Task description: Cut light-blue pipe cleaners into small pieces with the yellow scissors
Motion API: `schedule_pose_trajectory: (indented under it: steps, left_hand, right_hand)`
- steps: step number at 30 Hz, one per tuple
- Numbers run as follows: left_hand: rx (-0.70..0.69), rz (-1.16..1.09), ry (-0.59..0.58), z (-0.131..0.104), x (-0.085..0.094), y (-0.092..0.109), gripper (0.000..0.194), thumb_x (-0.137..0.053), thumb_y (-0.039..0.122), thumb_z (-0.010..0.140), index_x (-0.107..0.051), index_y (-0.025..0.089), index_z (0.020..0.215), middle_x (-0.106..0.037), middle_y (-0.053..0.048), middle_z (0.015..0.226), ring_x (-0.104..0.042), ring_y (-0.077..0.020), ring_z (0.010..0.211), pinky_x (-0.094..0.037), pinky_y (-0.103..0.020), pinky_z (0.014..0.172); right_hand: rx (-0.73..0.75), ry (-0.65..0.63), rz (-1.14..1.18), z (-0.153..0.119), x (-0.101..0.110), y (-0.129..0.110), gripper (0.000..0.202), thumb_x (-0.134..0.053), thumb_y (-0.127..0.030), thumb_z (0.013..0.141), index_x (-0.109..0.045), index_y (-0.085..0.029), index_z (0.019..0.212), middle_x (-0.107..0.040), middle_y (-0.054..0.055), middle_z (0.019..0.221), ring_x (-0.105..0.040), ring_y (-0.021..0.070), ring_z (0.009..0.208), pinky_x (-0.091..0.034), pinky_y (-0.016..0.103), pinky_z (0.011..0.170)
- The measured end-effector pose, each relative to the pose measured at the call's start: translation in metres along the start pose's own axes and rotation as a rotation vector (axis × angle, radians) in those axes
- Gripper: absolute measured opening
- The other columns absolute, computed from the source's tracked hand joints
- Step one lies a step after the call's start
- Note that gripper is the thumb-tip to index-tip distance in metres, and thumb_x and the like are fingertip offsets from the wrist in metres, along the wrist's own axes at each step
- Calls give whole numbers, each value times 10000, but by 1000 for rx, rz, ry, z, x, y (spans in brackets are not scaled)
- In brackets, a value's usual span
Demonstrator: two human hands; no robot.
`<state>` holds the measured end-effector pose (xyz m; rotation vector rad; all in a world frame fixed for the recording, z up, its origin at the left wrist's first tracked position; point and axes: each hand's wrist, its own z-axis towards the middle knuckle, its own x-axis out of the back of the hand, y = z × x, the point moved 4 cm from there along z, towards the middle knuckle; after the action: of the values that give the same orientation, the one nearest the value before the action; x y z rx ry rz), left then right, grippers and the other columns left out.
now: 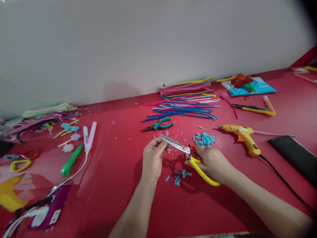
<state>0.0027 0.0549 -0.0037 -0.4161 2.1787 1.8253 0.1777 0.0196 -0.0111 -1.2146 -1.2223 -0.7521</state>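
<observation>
My right hand (214, 162) grips a pair of scissors (174, 143) with yellow lower handle and a bit of red at the upper one. The blades point left, their tips at the fingers of my left hand (154, 155). Those fingers are pinched together; whatever they hold is too small or hidden to make out. Under the blades lie tiny pale scraps. A pile of short light-blue pieces (205, 140) sits beyond my right hand, and a few more blue pieces (177, 180) lie between my forearms.
Behind my hands are teal-handled pliers (158, 124) and rows of pipe cleaners (183, 110). To the right are a yellow glue gun (241, 135) with its cord and a black phone (296, 158). On the left lie a green-handled tool (72, 160), a pink corded tool (90, 137) and a purple power strip (58, 205).
</observation>
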Motion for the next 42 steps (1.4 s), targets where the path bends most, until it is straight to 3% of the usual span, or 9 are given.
schedule_pose_trajectory:
  steps: [12,15,22,27,31,36,42]
  left_hand:
    - [36,52,-11,1,1,2,122,-617,216,659,-579,130,736,-575,1,614,-501,-72,538,-393,-184,530]
    - [114,61,-45,-2,-4,-3,140,-624,220,657,-563,128,744,-587,-7,626,-515,-78,541,-406,-192,534]
    - [333,103,-275,-14,-24,-19,124,-586,232,701,-569,120,754,-593,-22,636,-531,-79,551,-412,-189,537]
    - [394,156,-390,-20,-30,-26,151,-583,257,702,-588,115,750,-581,-28,634,-526,-85,535,-414,-209,538]
    - [424,208,-418,-22,-32,-29,165,-603,260,681,-596,113,755,-586,-31,638,-539,-99,549,-423,-226,558]
    - [331,268,-313,-20,-31,-24,176,-629,252,645,-597,120,757,-593,-13,635,-545,-103,560,-429,-229,578]
    - [248,360,-315,-19,-29,-28,144,-631,262,639,-588,137,697,-567,10,623,-520,-91,564,-419,-212,560]
  right_hand:
    - [-51,6,117,3,1,7,313,-415,-494,738,-455,-193,666,-492,3,511,-395,102,442,-181,239,451]
    - [-78,35,318,6,-1,6,296,-439,-473,729,-451,-187,655,-463,-16,515,-373,92,456,-218,220,450]
    - [-218,23,1046,10,5,-3,280,-502,-448,698,-497,-176,764,-423,-60,491,-393,75,409,-303,199,398]
    - [-271,-37,1272,8,8,-9,221,-530,-397,694,-486,-187,748,-419,-85,429,-353,51,317,-276,177,330]
    - [-220,-66,1295,7,6,-10,157,-538,-323,688,-472,-182,699,-416,-85,428,-349,44,323,-262,166,325]
    - [-201,-6,1177,8,8,-9,111,-507,-247,687,-426,-183,647,-361,-92,431,-354,46,356,-280,174,374]
    - [-187,39,986,9,5,-9,129,-462,-284,721,-418,-183,655,-368,-70,477,-357,63,422,-258,191,417]
